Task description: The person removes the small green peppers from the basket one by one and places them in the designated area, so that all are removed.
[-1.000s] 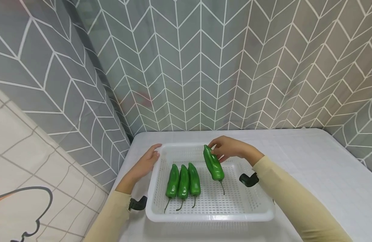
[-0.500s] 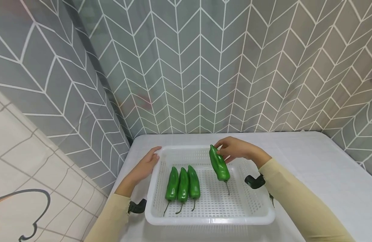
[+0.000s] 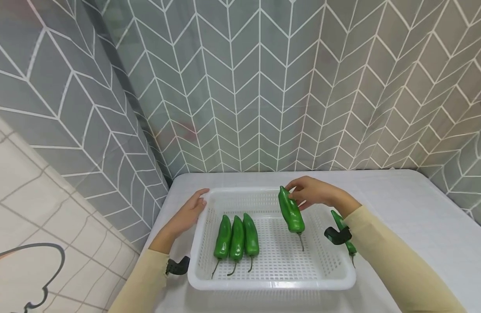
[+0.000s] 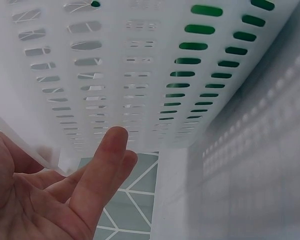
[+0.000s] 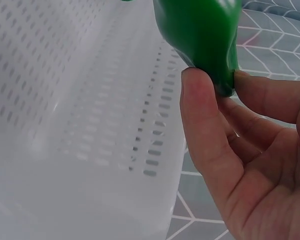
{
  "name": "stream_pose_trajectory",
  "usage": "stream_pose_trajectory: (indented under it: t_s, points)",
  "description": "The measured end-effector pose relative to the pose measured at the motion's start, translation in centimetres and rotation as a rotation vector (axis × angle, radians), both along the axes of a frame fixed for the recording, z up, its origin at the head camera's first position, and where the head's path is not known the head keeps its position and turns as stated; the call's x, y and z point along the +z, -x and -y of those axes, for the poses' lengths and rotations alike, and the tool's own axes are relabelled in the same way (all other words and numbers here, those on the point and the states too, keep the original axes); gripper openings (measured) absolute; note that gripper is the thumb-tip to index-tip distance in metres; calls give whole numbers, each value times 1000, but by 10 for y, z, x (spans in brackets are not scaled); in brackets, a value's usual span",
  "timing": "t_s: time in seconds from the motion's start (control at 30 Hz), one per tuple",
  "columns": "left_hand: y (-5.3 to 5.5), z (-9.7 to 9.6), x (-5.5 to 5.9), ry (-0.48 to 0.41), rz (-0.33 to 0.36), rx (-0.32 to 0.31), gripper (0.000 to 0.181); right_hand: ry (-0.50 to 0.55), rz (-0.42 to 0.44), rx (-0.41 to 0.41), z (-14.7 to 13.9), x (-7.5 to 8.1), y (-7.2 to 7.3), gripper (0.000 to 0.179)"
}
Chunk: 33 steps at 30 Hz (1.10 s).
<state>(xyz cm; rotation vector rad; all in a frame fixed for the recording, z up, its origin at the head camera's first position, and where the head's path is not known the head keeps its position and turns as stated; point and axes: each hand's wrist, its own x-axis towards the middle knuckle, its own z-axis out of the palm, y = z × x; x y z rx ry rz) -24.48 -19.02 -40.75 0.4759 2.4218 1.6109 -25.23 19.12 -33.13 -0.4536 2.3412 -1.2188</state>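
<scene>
A white plastic basket [image 3: 271,284] with slotted walls holds three green peppers, one of them the middle pepper [image 3: 237,239], side by side in its left half. My right hand [image 3: 312,192] pinches another green pepper [image 3: 291,211] by its tip between thumb and fingers, above the basket's right half. That pepper hangs tilted, stem downward; its lower body fills the top of the right wrist view [image 5: 202,35]. My left hand [image 3: 187,213] holds the basket's left rim near the far corner. In the left wrist view, fingertips [image 4: 117,137] reach along the outer wall, thumb at the rim.
One more green pepper [image 3: 351,248] lies on the white-covered table [image 3: 404,217] just outside the basket's right side, partly hidden by the right wrist's black strap piece [image 3: 338,235]. A grey chevron-patterned curtain [image 3: 260,87] rises behind the table. White tile-patterned cloth [image 3: 80,243] hangs at left.
My right hand has moved right with the pepper, still over the basket. The pepper outside the basket has come into view from behind the right forearm. My left hand keeps its place.
</scene>
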Motion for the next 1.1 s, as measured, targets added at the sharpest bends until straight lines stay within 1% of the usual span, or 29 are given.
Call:
stream_pose_trajectory:
  t_s: [0.07,0.13,0.27,0.37,0.47,0.67,0.8,1.1]
  points:
    - [0,-1,0,2,4,-7,44,-4,1,-13,-3,0,-1,33]
    - [-1,-1,-1,4,6,-13,44,-8,-1,-5,-6,-1,-2,34]
    - [-2,0,1,7,4,3,43,-12,0,-4,-10,1,-2,34]
    - [-1,2,2,17,-9,11,43,-9,1,-17,-13,3,-1,33]
    - [1,2,3,18,-16,2,43,-6,-6,-15,-17,6,0,34]
    - [4,2,1,10,-12,-13,44,-22,-11,-23,-26,7,-3,35]
    - [3,1,1,7,-8,-8,43,-36,-17,-33,-32,7,-4,35]
    - [2,0,-1,3,-6,-7,43,-29,-5,-51,-41,9,-7,35]
